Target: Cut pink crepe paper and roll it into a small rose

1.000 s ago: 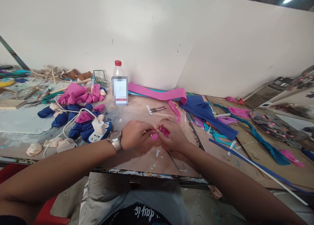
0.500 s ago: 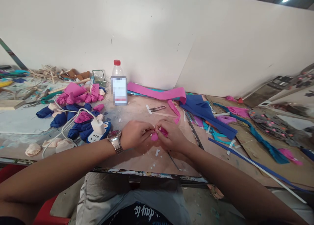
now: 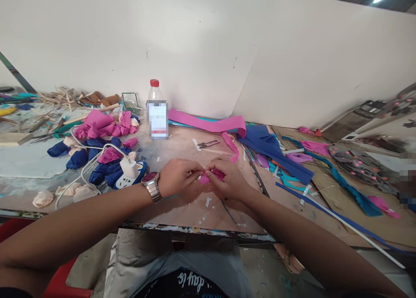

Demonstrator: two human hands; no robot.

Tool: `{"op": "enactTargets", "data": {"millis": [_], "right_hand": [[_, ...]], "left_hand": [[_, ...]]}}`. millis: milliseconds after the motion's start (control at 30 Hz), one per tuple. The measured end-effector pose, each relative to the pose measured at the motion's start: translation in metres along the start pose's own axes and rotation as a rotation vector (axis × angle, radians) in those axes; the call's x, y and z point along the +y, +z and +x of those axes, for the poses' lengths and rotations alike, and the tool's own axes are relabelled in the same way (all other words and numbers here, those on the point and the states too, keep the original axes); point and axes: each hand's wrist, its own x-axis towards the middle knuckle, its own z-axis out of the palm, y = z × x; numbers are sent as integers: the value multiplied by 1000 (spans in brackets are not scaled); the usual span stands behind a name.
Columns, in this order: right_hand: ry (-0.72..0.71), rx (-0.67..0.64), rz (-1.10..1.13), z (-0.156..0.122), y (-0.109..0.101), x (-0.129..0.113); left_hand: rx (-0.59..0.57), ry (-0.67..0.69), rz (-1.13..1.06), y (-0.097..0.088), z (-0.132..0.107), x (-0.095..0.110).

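Note:
My left hand (image 3: 177, 176), below a metal wristwatch (image 3: 151, 186), pinches the left edge of a small piece of pink crepe paper (image 3: 204, 179). On the other side my right hand (image 3: 225, 177) grips the same piece between thumb and fingers, hiding part of it. Both hands nearly meet, just above the tabletop (image 3: 185, 211). Beyond them lie a pair of thread snips (image 3: 208, 144) and a ruffled pink strip (image 3: 231, 147). Small white scraps (image 3: 208, 201) are scattered in front of the hands.
A power strip (image 3: 125, 181) with a white plug sits left, beside pink and blue crumpled bundles (image 3: 78, 158). Behind stands a red-capped bottle (image 3: 155, 90). A flat pink strip (image 3: 208, 122), blue sheets (image 3: 276, 152) and a white stick (image 3: 354, 228) lie rightward.
Almost nothing differs. The fingers have shifted very slightly around the pink piece, and both hands keep hold of it.

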Motion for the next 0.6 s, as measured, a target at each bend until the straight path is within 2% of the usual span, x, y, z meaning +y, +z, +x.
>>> {"op": "enactTargets", "data": {"millis": [600], "right_hand": [[3, -84, 58, 1, -4, 1]], "left_hand": [[-16, 19, -2, 3, -1, -2]]}}
